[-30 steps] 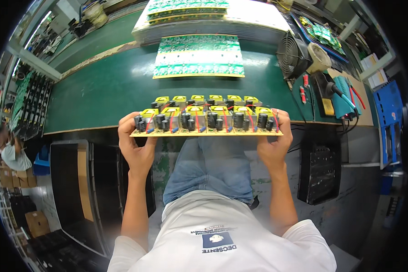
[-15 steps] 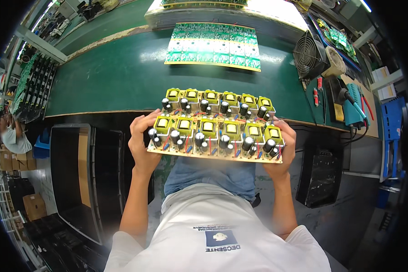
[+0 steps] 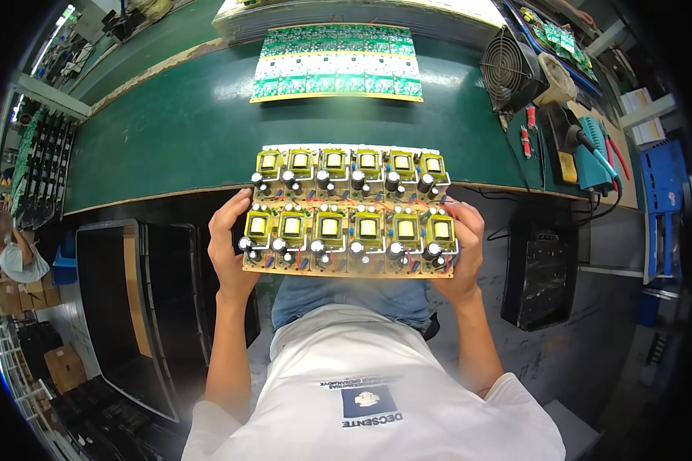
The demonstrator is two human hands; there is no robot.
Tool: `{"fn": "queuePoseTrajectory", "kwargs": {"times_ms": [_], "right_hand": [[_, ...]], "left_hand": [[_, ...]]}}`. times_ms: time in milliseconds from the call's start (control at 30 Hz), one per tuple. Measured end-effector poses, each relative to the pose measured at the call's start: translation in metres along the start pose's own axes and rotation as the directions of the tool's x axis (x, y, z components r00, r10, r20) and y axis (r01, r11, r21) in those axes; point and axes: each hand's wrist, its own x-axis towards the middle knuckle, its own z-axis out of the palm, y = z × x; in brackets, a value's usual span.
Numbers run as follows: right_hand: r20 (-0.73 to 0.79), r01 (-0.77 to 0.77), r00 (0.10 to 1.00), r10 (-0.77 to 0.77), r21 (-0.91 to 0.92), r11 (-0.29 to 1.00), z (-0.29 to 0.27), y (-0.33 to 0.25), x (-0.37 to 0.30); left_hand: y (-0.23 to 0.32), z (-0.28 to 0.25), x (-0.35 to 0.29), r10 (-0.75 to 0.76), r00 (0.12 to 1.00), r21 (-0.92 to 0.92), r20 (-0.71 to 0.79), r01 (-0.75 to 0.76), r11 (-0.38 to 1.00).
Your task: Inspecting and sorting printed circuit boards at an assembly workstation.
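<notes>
Left hand (image 3: 229,250) and right hand (image 3: 463,250) each clamp one end of the populated circuit board panel (image 3: 350,211), held face-up over lap, near edge of green workbench (image 3: 169,146).

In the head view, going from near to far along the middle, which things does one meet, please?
White shirt → blue jeans → populated circuit board panel, held at its sides by the left hand and right hand → green workbench → bare green circuit board panel.
</notes>
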Motion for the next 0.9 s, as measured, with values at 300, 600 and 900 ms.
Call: {"fn": "queuePoseTrajectory", "kwargs": {"times_ms": [300,600,900], "right_hand": [[0.030,-0.005,1.000,0.005,-0.005,1.000,-0.004,-0.001,-0.001],[0.010,-0.021,1.000,0.021,0.007,1.000,-0.003,-0.003,-0.006],[-0.124,-0.068,0.990,0.072,0.033,0.997,-0.003,-0.008,0.021]], "left_hand": [[-0.001,0.001,0.005,0.042,0.996,0.124,0.082,-0.052,0.991],[-0.005,0.004,0.006,0.025,0.997,0.082,0.074,-0.031,0.996],[-0.003,0.001,0.033,0.078,0.997,-0.020,0.008,-0.078,0.997]]}}
